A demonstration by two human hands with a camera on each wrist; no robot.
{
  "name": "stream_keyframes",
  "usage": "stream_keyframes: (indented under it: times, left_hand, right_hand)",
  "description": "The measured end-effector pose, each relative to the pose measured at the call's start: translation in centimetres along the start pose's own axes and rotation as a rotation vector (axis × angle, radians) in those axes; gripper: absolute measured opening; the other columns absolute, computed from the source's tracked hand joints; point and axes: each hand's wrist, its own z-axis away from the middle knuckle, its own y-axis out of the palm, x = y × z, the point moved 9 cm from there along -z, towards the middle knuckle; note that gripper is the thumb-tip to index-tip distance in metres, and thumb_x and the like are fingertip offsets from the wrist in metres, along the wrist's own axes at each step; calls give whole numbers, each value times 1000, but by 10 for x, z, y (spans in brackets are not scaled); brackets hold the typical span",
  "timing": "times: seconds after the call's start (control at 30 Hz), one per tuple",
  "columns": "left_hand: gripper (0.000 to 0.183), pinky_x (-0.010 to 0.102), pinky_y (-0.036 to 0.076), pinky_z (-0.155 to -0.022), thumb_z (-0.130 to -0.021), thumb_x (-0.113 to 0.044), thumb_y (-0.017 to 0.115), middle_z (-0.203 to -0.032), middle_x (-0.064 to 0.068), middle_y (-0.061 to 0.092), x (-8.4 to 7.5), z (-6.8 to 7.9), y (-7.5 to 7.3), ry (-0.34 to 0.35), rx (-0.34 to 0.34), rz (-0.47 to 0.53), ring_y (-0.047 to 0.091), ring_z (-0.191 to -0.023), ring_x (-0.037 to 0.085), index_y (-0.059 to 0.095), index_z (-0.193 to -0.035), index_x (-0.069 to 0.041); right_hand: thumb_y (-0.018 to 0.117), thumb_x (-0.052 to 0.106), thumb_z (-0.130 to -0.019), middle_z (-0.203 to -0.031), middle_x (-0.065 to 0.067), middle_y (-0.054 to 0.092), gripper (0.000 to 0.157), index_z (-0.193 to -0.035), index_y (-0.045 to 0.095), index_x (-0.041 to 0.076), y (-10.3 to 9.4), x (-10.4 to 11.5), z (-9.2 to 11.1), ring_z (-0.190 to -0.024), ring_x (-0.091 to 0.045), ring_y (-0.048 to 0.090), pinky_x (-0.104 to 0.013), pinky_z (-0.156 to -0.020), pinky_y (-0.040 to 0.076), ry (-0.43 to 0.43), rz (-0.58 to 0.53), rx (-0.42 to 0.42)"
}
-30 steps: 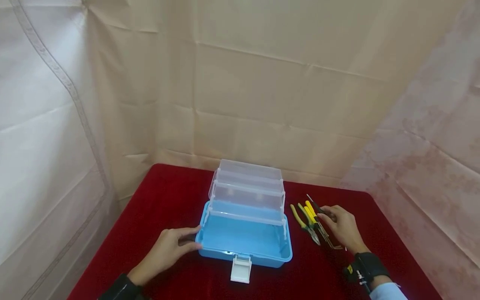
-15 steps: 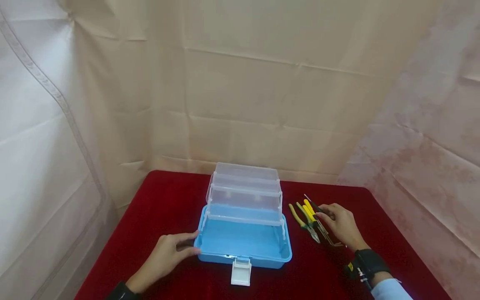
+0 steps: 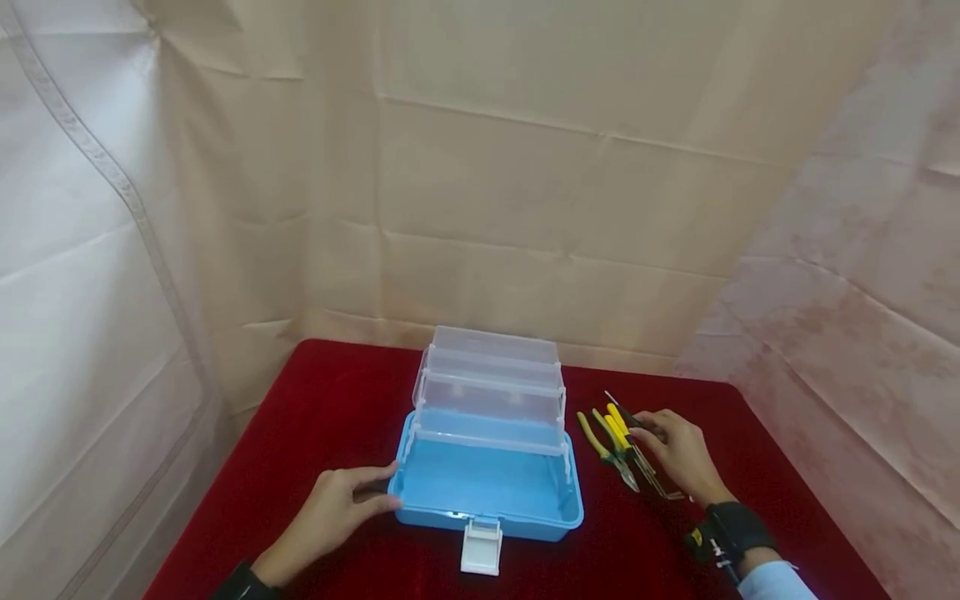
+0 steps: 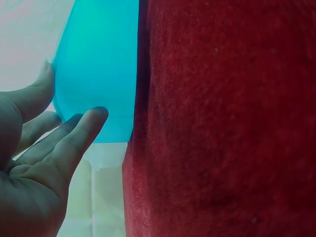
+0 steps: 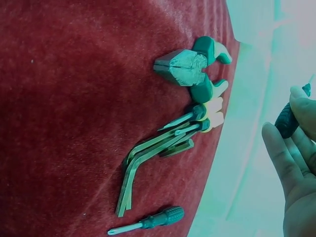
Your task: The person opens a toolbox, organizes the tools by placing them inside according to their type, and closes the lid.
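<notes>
In the head view, an open light-blue toolbox (image 3: pixel 480 479) with a white latch stands in the middle, its clear trays (image 3: pixel 491 379) raised at the back. My left hand (image 3: pixel 330 508) touches the box's front left corner. Its thumb is at the rim and its fairly straight fingers lie against the outer wall (image 4: pixel 101 64). To the right, my right hand (image 3: pixel 678 450) pinches a small screwdriver (image 5: pixel 286 121) by its dark handle, shaft pointing away from me. Beneath it lie pliers (image 5: pixel 180 66) with green-yellow grips, yellow-handled screwdrivers (image 5: pixel 215 113) and bent hex keys (image 5: pixel 148 153).
Another dark-handled screwdriver (image 5: pixel 168 216) lies on the cloth in the right wrist view. The table has a red cover (image 3: pixel 345 400), and pale curtains (image 3: pixel 487 167) rise behind and at both sides. The latch (image 3: pixel 482 546) hangs out over the box's front.
The head view has shifted slightly. My right hand keeps its pinch on the screwdriver, with only a very small movement, and my left hand stays at the toolbox corner.
</notes>
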Motion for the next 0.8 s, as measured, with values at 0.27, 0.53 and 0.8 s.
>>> stream_keyframes:
  times: [0.27,0.53,0.8]
  left_hand:
    - [66,27,55,-78,-82,-51,71,-123,9,65,0,0,-3,-3,-13,-7,68,-101,17,63,-132,-6]
    - [66,27,54,-79,-83,-51,70,-122,9,66,0,2,-2,-9,-6,-7,68,-100,16,63,-132,-6]
    - [66,27,54,-79,-83,-49,70,-123,9,66,0,1,-1,-11,-6,3,68,-101,15,62,-132,-6]
  right_hand:
    - [71,22,-90,-91,2,63,22,-107,72,8,0,3,0,-77,-14,61,-31,-65,54,0,6,-20]
    - [71,21,-90,-92,4,62,20,-107,72,12,2,3,-5,-78,-13,61,-31,-66,54,4,8,-4]
    - [72,18,-89,-90,3,62,22,-107,72,7,1,5,-6,-75,-13,62,-30,-63,53,-20,4,-22]
